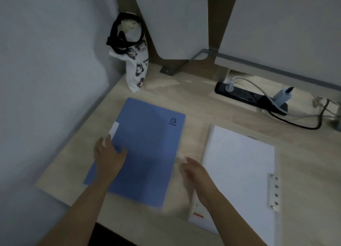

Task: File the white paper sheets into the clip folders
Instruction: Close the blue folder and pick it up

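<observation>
A closed blue clip folder (145,146) lies flat on the left half of the wooden desk, with a white label tab (114,128) sticking out at its left edge. My left hand (108,155) rests on the folder's left edge, fingers fairly straight. To the right lies a stack of white paper sheets (238,170) on a clear folder whose metal clip strip (274,190) shows along the right side. My right hand (195,174) hovers blurred between the blue folder and the white sheets, fingers extended and holding nothing.
A printed cloth bag (135,67) with black straps stands at the back left corner by the wall. A black power strip (245,96) with plugs and cables lies at the back right. The desk's front edge (77,205) runs close below the folder.
</observation>
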The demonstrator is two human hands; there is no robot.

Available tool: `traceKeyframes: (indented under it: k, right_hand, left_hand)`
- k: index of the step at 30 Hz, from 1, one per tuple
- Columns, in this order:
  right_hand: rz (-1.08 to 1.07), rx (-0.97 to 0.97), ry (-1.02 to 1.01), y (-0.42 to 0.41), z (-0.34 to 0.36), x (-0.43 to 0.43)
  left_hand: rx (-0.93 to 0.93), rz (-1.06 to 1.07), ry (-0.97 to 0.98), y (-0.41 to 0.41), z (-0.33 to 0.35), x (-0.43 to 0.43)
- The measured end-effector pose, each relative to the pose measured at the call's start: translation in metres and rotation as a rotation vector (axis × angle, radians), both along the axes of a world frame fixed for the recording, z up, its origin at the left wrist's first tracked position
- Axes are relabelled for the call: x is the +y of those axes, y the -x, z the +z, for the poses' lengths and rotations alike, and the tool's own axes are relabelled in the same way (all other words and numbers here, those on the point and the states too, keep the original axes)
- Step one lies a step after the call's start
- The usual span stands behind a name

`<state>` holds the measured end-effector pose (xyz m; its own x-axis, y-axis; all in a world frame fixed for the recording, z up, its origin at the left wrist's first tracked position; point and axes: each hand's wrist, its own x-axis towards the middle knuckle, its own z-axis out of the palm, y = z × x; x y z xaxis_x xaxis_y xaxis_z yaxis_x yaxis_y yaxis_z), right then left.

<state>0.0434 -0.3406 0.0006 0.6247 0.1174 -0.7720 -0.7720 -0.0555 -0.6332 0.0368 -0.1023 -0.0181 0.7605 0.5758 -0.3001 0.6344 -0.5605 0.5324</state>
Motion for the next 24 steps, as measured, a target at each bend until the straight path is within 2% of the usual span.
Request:
traceKeyframes:
  k: [4, 12, 17, 24]
  right_hand:
    - [-0.056, 0.019, -0.068, -0.008, -0.008, 0.028]
    - [-0.157, 0.098, -0.031, -0.02, -0.01, 0.037]
    - [-0.069, -0.024, 0.032, -0.023, -0.003, 0.027]
    - [-0.189, -0.221, 0.138, -0.002, 0.019, -0.029]
  left_hand:
    - [0.092, 0.058, 0.193, -0.009, -0.01, 0.034]
    - [0.17, 0.099, 0.353, -0.021, -0.015, 0.054]
    - [0.059, 0.084, 0.389, -0.01, 0.002, 0.037]
    - [-0.185, 0.087, 0.486, -0.002, 0.038, -0.038]
